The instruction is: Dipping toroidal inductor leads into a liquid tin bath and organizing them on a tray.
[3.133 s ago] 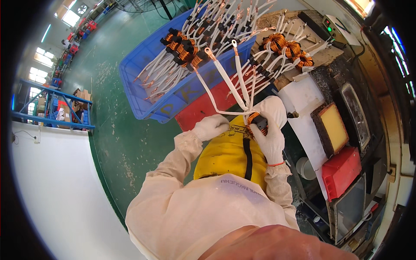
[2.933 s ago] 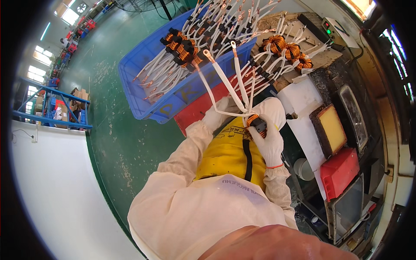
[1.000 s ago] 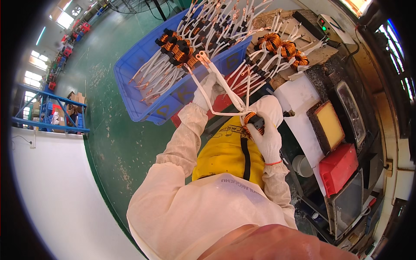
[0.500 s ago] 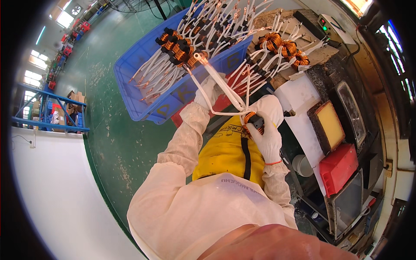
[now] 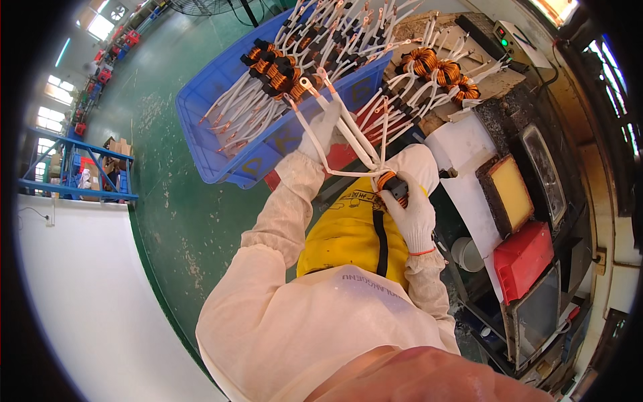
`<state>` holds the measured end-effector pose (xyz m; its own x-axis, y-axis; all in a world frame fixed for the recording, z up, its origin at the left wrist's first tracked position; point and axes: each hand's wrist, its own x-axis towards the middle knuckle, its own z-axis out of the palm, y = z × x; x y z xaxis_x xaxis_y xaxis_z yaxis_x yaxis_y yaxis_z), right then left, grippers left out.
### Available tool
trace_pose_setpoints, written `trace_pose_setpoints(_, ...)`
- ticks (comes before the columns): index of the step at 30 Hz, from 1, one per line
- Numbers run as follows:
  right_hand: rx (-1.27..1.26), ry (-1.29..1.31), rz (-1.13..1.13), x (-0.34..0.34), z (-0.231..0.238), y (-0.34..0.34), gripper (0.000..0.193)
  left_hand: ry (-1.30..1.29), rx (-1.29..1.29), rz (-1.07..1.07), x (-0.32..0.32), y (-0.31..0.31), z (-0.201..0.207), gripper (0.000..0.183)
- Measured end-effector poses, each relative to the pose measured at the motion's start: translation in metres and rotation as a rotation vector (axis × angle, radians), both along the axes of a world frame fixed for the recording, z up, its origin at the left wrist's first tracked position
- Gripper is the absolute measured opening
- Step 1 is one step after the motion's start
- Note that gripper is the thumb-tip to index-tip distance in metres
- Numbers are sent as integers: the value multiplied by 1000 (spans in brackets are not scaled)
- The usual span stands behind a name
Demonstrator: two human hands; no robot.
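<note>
1. Head view, hands. Both hands wear white gloves. The right hand (image 5: 413,201) is closed around a small copper-wound coil (image 5: 386,181); its fingers (image 5: 407,208) wrap the coil body, held just above the yellow apron (image 5: 351,234) at chest level.
2. Head view, left hand (image 5: 324,130). It is raised up and away from the right hand, and its fingers are pinched narrow on the white sleeved leads (image 5: 341,124) that fan out from the coil. The leads run taut between the two hands, and their bare ring-shaped ends (image 5: 307,84) stick up past the left hand.
3. Head view, position of the coil. It sits in front of the person's chest, below and to the right of the blue crate (image 5: 221,144), apart from the crate rim.
4. Head view, crate. The blue crate holds many similar coils (image 5: 274,70) with white leads, lying in a heap; it rests over a green floor (image 5: 181,221).
5. Head view, bench (image 5: 469,144). To the right, more coils (image 5: 439,70) lie in a pile on a board at the far end. Nearer along the bench stand a tray with a yellow pad (image 5: 510,194) and a red box (image 5: 524,258), side by side.
6. Head view, clothing. The sleeves (image 5: 281,221) are white, covering both forearms up to the glove cuffs.
</note>
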<state>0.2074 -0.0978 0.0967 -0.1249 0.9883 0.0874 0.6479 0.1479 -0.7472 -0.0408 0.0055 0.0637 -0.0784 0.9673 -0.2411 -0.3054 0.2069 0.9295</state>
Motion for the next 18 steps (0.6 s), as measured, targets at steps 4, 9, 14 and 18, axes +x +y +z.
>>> trace_pose_setpoints(4,12,-30,15,-2,-3,-2,49,168,5,112,-7,15,17,63)
trace_pose_setpoints(9,49,-6,18,-2,-3,-2,50,185,4,120,-7,18,17,62)
trace_pose_setpoints(14,-3,43,84,6,1,-3,56,57,2,85,-10,13,6,64)
trace_pose_setpoints(18,-117,229,87,33,-28,-9,70,-26,-6,0,-14,10,4,59)
